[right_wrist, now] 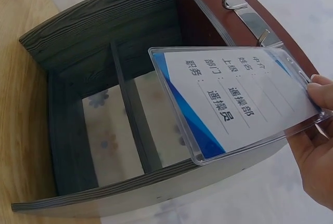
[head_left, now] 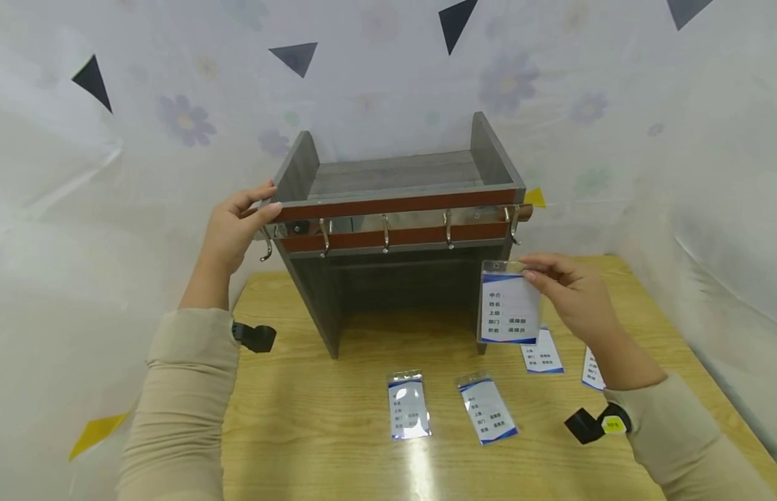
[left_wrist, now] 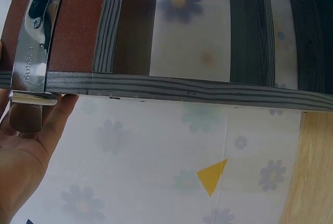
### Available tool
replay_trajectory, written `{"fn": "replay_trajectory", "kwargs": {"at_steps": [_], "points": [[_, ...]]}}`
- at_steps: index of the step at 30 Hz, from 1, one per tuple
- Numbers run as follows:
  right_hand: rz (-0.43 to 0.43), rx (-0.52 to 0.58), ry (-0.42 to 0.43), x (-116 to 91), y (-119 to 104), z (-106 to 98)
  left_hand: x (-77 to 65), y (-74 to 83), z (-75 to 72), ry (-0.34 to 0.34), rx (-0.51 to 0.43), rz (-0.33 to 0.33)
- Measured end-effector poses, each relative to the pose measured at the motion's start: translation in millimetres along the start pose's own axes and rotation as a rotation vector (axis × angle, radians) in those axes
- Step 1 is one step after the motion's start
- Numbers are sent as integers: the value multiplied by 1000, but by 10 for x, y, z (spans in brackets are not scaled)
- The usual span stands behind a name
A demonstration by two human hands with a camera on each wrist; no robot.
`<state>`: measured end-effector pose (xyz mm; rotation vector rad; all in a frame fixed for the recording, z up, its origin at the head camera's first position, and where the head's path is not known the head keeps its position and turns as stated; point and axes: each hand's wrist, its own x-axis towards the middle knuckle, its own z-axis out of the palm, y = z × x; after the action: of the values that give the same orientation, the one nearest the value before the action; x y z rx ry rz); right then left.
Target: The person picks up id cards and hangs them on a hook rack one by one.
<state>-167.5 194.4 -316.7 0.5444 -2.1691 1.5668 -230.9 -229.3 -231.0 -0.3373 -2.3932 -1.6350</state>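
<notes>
Badge held at one corner before a hooked rack. The badge (head_left: pixel 509 309) hangs at the right front of the grey rack (head_left: pixel 395 174), in the head view just below the right-end hook (head_left: pixel 514 226), with no contact visible. The fingers of your right hand (head_left: pixel 567 292) pinch its upper right corner; those of your left hand (head_left: pixel 234 226) grip the rack's left front corner, thumb across the front board.

Likely faults: (i) because you hold only one corner, the smooth plastic could swivel or slip from your pinch, dropping the badge onto the counter (head_left: pixel 338 417); (ii) your thumb lies close to the slotted top edge, so it could block a hook tip or hide the slot from you; (iii) a push on the front board could shift or rock the rack should your left grip slacken; (iv) a lowered right forearm could sweep the far-right card (head_left: pixel 542 353) or the partly hidden one (head_left: pixel 592 369) out of place.

Appearance: a clear, stiff-looking holder, nearly upright, encloses a white card with angled blue bands at top and bottom and rows of dark Chinese characters. The right wrist view shows you fine ruled lines, small slots in the clear top strip and no evident bend.
</notes>
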Motion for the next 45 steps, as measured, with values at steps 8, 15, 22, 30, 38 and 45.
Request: {"fn": "replay_trajectory", "kwargs": {"at_steps": [8, 15, 22, 30, 38, 45], "points": [[3, 165, -1, 67, -16, -12, 9, -8, 9, 1, -9, 1], [28, 86, 43, 108, -43, -26, -3, -3, 9, 4, -24, 7], [55, 7, 63, 164, -59, -37, -5, 4, 9, 4, -32, 11], [41, 312, 55, 214, -40, -49, -15, -11, 20, -6, -33, 13], [38, 382, 30, 215, -56, -63, -4, -4, 38, -5, -51, 20], [111, 302, -11, 240, -81, -96, -5, 5, 41, -3, -54, 21]]}}
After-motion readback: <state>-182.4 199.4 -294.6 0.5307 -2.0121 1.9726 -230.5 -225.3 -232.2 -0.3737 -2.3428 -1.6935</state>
